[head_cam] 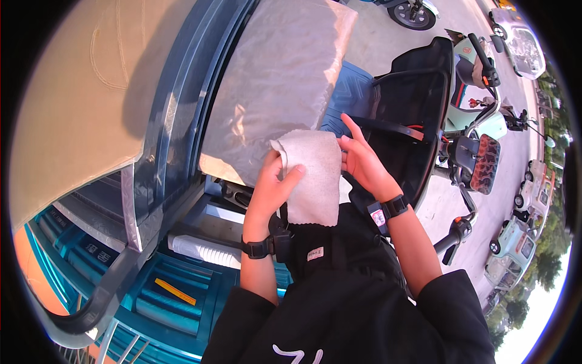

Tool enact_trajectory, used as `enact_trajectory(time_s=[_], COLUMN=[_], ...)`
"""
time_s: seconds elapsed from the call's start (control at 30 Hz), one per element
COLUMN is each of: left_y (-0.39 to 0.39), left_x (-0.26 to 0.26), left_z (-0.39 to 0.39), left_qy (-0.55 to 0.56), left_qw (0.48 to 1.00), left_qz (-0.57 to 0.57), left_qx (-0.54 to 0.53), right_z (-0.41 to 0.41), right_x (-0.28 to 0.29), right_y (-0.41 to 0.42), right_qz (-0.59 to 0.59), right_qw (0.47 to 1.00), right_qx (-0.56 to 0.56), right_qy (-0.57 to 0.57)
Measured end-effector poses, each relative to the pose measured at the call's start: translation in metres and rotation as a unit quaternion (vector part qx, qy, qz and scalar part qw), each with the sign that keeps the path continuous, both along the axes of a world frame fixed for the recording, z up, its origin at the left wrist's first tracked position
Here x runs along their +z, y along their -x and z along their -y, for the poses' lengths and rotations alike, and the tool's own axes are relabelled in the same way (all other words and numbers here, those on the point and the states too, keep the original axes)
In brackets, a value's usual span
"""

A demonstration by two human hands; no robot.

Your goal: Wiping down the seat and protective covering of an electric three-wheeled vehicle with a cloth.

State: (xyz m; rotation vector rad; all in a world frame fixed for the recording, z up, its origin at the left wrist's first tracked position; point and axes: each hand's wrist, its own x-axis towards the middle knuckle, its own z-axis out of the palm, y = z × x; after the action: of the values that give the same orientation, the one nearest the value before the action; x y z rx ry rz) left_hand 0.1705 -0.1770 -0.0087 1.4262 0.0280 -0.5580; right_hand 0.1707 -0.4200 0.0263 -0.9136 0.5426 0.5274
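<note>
A folded piece of pale grey-white cloth (313,186) with a wavy-cut lower edge hangs in front of my body. My left hand (273,179) grips its left side, thumb on the front face and fingers behind the fold. At the cloth's right edge is my right hand (367,164), with the index finger stretched out and the other fingers bent. Its fingertips are close against the edge, and I cannot tell whether they touch it. Just beyond the cloth lies a flat cushion-like block wrapped in clear plastic (277,77).
An electric three-wheeler's blue footwell (350,91), black front panel (404,100) and handlebar grip (458,232) stand ahead to the right. A dark metal rail (175,104) and tan cargo-bed surface (77,91) are at left. Several small vehicles (511,255) are parked along the right.
</note>
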Motion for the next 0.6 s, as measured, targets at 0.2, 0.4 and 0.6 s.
enact_trajectory(time_s=[0.2,0.4,0.6], left_y=[0.009,0.017,0.023], left_x=[0.005,-0.007,-0.033], left_z=[-0.012,-0.018,-0.018], left_qy=[0.012,-0.001,0.18], left_qw=[0.995,0.995,0.925], left_qz=[-0.05,-0.048,-0.226], left_qx=[0.091,0.09,0.247], right_z=[-0.018,-0.045,-0.061], right_x=[-0.009,-0.005,-0.002], right_y=[-0.001,0.006,0.01], right_qz=[0.129,0.212,0.239], right_qw=[0.981,0.952,0.897], right_qx=[0.125,0.11,0.164], right_qy=[0.073,0.192,0.333])
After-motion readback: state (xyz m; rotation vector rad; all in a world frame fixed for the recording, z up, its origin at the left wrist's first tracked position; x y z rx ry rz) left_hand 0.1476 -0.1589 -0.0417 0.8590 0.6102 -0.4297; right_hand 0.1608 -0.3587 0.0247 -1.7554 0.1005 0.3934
